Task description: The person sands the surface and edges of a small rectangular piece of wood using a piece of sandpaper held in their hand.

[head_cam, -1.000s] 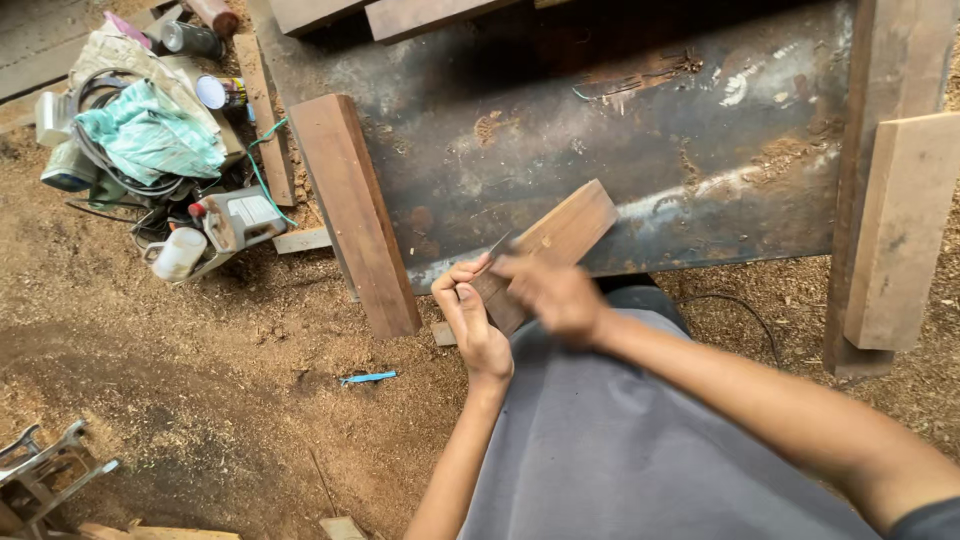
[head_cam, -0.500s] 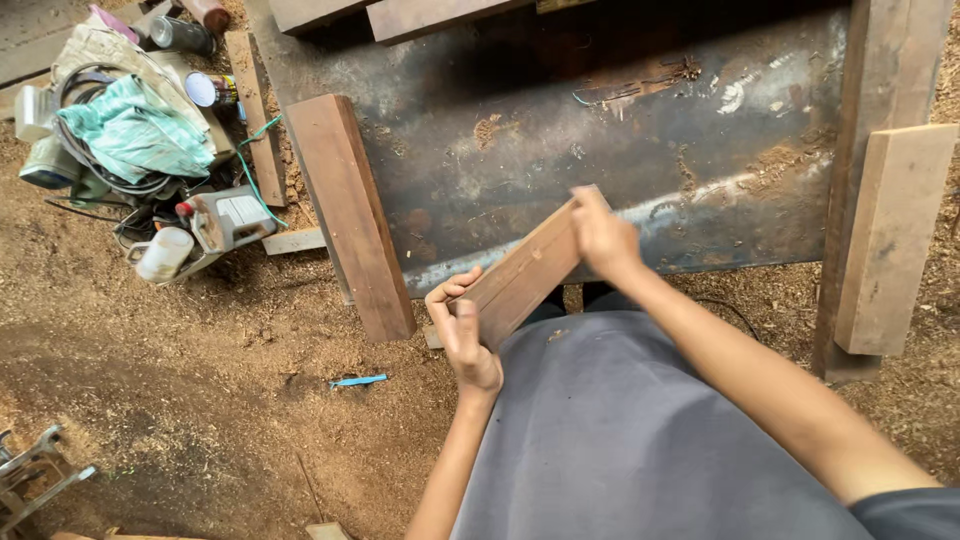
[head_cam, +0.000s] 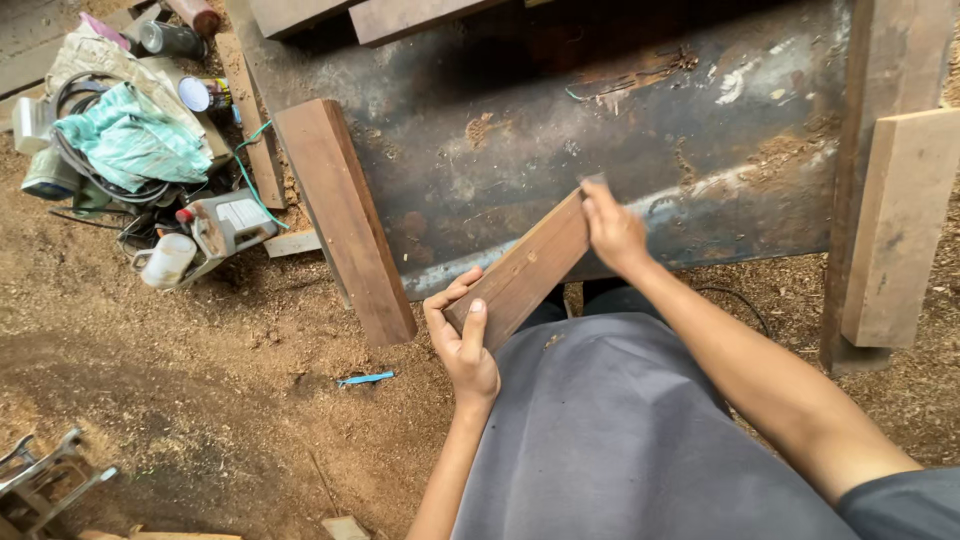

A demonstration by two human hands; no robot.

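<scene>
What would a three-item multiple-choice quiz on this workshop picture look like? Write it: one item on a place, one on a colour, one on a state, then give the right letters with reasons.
1. Where does the left hand hold the wooden board?
A. at its near, lower end
B. at its far end
C. not at all

2. What colour is the crumpled cloth on the pile of tools?
A. red
B. pale green
C. black

3. How is the board held?
A. flat on the ground
B. clamped in a vice
C. raised and slanted between both hands

Answers:
1. A, the left grip wraps the board's end nearest the person's lap.
2. B, the cloth is pale green over dark cable coils.
3. C, the right hand pinches the far upper end in front of the metal table, the left hand takes the lower end.
</scene>
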